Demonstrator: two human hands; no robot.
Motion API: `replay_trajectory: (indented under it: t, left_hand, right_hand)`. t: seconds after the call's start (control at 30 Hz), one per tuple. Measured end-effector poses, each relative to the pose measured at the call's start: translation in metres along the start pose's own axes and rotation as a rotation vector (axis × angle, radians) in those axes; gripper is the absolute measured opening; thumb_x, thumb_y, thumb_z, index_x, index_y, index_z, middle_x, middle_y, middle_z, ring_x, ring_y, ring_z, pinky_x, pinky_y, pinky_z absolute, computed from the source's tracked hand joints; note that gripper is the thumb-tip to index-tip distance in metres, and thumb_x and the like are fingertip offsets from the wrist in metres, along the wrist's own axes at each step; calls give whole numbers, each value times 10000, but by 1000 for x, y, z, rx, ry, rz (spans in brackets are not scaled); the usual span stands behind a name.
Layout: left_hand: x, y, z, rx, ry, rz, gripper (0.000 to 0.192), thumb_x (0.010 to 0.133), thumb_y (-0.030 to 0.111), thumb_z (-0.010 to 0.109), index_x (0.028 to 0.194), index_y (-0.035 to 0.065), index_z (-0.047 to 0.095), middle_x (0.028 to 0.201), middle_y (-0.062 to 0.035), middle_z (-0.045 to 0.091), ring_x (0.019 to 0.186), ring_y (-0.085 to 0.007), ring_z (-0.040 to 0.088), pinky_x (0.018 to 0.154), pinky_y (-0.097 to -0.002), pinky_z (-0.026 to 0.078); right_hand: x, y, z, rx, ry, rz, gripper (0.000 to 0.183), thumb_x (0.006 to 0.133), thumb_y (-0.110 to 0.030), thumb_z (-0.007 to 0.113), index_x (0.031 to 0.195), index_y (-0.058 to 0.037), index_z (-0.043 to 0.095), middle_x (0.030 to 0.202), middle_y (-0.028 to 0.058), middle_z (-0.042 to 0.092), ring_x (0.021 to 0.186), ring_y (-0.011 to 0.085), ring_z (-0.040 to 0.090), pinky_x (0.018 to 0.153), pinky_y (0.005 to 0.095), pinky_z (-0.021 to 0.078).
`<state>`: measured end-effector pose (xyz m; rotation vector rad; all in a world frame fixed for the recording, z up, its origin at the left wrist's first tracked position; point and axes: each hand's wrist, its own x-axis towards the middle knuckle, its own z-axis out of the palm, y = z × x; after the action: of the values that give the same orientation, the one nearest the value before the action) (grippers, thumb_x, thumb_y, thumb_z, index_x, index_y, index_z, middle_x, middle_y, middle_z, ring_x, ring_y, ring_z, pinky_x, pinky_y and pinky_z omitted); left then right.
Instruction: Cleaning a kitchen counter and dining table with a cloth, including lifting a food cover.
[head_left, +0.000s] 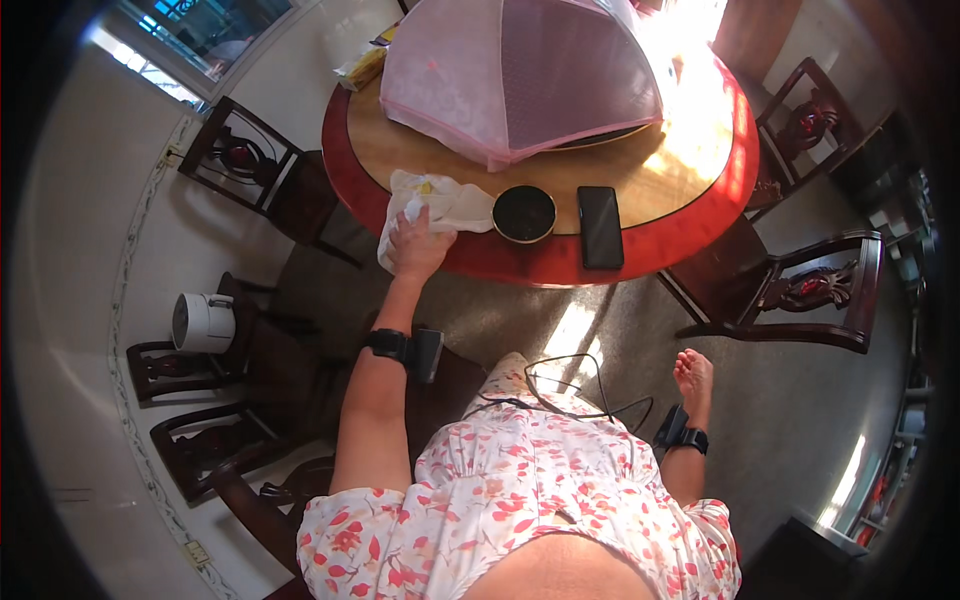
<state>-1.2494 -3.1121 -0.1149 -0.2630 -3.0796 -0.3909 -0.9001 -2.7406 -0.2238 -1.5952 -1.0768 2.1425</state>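
Note:
On the left edge of the round wooden table, my left hand rests with curled fingers on a crumpled white plastic bag; whether it grips the bag is hard to tell. Something yellow shows at the bag's top. Touching or nearly touching the bag is a round black disc with a gold rim. A black smartphone lies to its right, over the red border. My right hand hangs away from the table at the right, holding nothing visible, its fingers partly curled.
A pink mesh food cover stands on the table, with a yellow package at its left. Dark carved chairs surround the table. A white lidded pot-like appliance sits on a chair at left. A black cable loops before my lap.

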Motion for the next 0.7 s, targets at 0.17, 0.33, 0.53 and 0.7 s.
replay_trajectory:
  t: [0.17, 0.33, 0.53, 0.7]
  left_hand:
    - [0, 15, -6, 120, -152, 13, 719, 648, 506, 630, 1281, 294, 364, 1380, -187, 167, 1230, -461, 177, 913, -638, 216]
    - [4, 13, -9, 292, -279, 65, 657, 658, 476, 632, 1255, 369, 380, 1405, -133, 143, 1230, -463, 178, 909, -640, 226]
    - [11, -5, 5, 296, -310, 321, 451, 722, 336, 578, 1163, 377, 495, 1388, -43, 233, 1169, -436, 292, 886, -609, 280]
    - [33, -29, 5, 186, -199, 537, 368, 735, 140, 532, 1037, 337, 603, 1301, -2, 372, 1010, -325, 425, 798, -522, 351]
  right_hand:
    - [10, 6, 1, 57, 32, 19, 84, 786, -84, 493, 845, -59, 547, 672, 38, 566, 516, 106, 514, 448, 219, 430]
    - [11, 11, 11, 81, 59, 32, 69, 801, -97, 494, 791, -64, 554, 646, 32, 570, 506, 111, 518, 442, 228, 441]
    - [15, 24, 26, 89, 118, 95, 77, 795, -98, 521, 732, -74, 558, 602, 20, 564, 465, 97, 504, 419, 213, 437]
    - [9, 43, 37, 86, 182, 31, 85, 787, -110, 537, 713, -78, 559, 608, 22, 572, 477, 102, 518, 422, 223, 438]
